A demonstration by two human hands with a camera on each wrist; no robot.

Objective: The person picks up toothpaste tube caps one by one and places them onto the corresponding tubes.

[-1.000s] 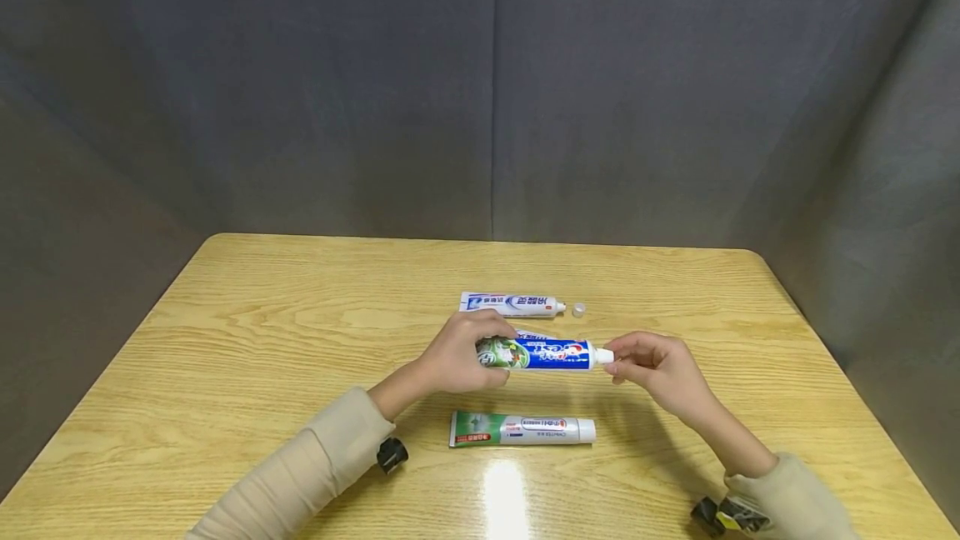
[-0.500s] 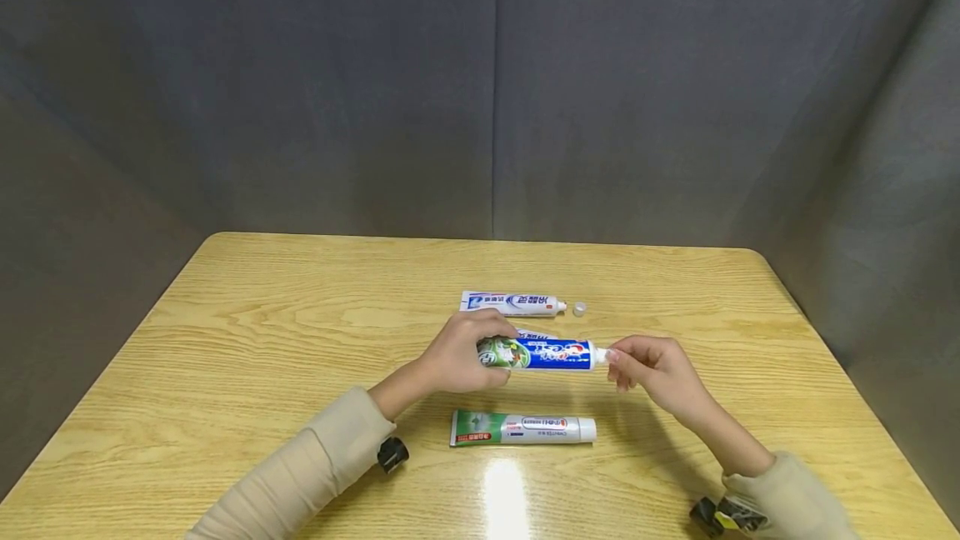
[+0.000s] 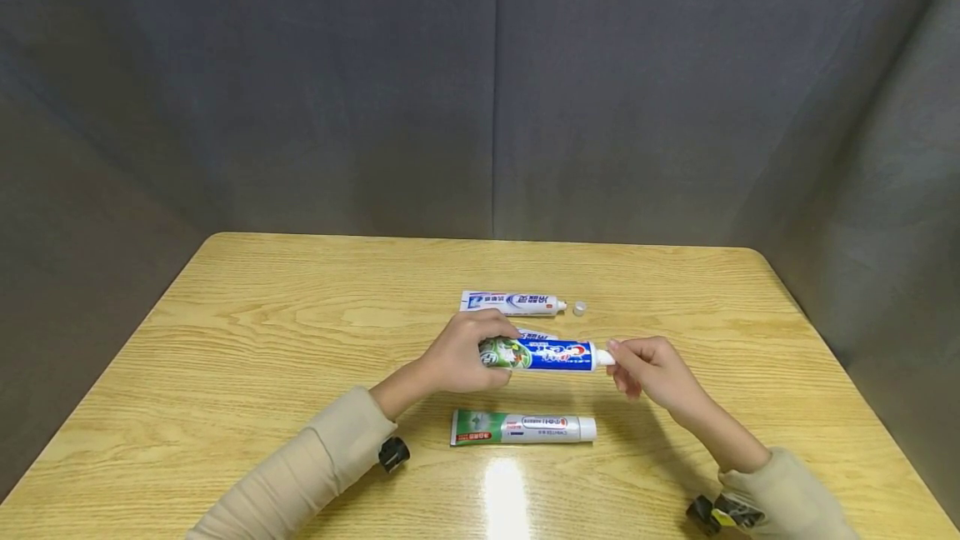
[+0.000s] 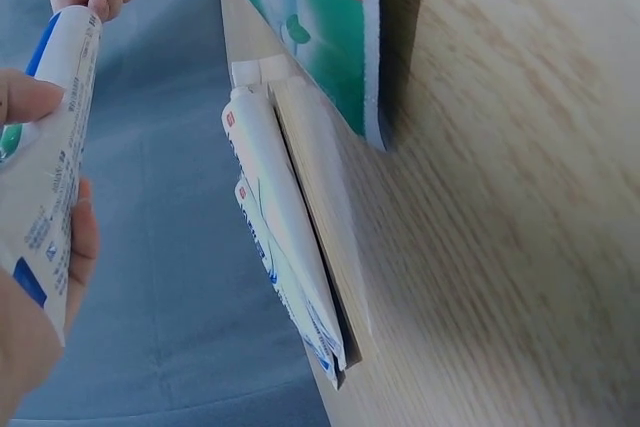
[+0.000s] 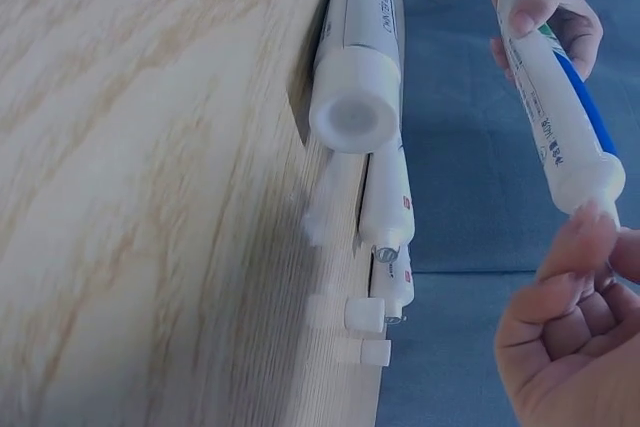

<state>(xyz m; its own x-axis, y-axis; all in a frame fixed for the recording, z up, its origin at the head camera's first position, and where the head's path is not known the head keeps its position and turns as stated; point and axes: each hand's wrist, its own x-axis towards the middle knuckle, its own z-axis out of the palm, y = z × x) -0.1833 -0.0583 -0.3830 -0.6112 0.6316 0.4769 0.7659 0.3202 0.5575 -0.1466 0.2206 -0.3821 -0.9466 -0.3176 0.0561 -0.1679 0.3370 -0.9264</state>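
Note:
My left hand point(image 3: 467, 355) grips a blue and green toothpaste tube point(image 3: 558, 355) around its flat end, holding it level above the table. The tube's white cap point(image 3: 604, 357) points right, and the thumb and fingertips of my right hand point(image 3: 656, 369) pinch it. In the right wrist view the cap end is partly covered by those fingers, so whether the cap is loose cannot be seen. Nearer the front, a green and silver toothpaste tube point(image 3: 522, 428) lies with its white cap on.
At the back lies a white toothpaste tube point(image 3: 513, 303) with its nozzle bare. Another white tube point(image 5: 388, 197), also uncapped, lies mostly hidden behind the held tube in the head view. Two loose white caps point(image 5: 365, 314) stand beside their nozzles. Grey cloth point(image 3: 495, 90) hangs behind the wooden table point(image 3: 300, 298).
My right fingers have shifted their pinch and turned about the cap, the lower fingers curling lower. My left hand and the tube have stayed almost still.

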